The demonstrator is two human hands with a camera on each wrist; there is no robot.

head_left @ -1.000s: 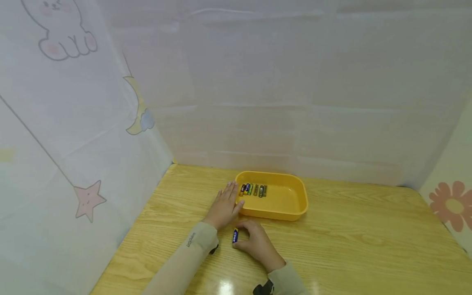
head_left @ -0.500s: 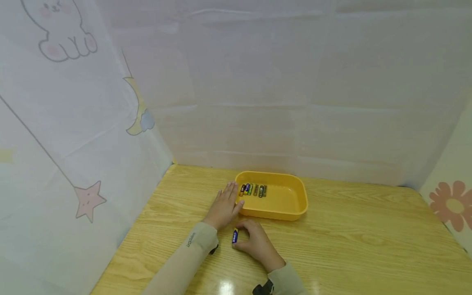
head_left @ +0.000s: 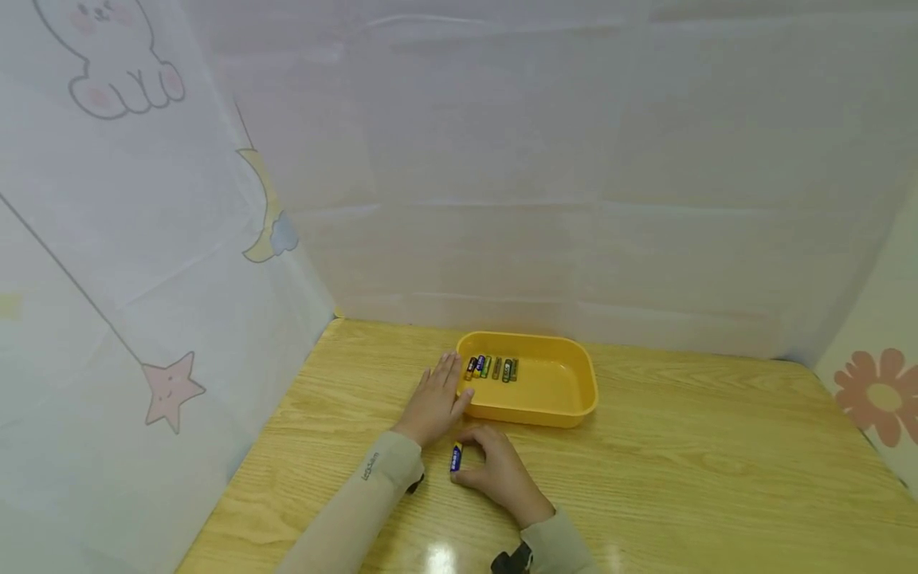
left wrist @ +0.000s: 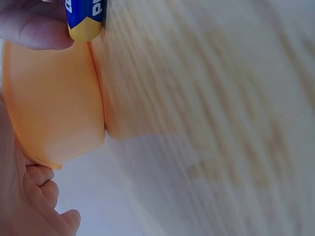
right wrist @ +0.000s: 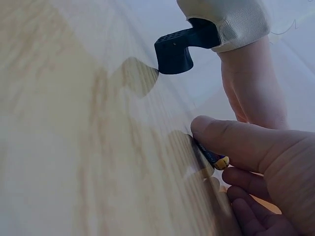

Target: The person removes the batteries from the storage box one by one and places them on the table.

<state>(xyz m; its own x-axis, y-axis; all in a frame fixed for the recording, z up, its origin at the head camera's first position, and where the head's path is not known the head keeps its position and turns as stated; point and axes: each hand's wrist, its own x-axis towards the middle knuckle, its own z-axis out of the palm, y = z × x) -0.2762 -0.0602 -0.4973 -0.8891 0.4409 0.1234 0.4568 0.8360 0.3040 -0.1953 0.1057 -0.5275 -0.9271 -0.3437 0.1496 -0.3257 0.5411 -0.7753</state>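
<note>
Between thumb and index finger, my right hand [head_left: 498, 470] pinches a blue battery [head_left: 456, 457] with a yellow end, low over or on the table in front of the tray. That yellow end of the battery [left wrist: 86, 30] shows up close at the top of the left wrist view. My left hand [head_left: 430, 406] rests against the left side of a yellow plastic tray [head_left: 531, 417], fingers stretched out along its rim. Inside the tray, at its left, several batteries [head_left: 507, 371] lie side by side in a row, in dark, blue, green and brownish colours.
A wooden table [head_left: 688, 470] carries everything. White sheeting [head_left: 459, 175] stands close behind the tray, and a printed white panel [head_left: 107, 279] borders the left side. The left arm's wrist camera [right wrist: 174, 51] sits near the tabletop.
</note>
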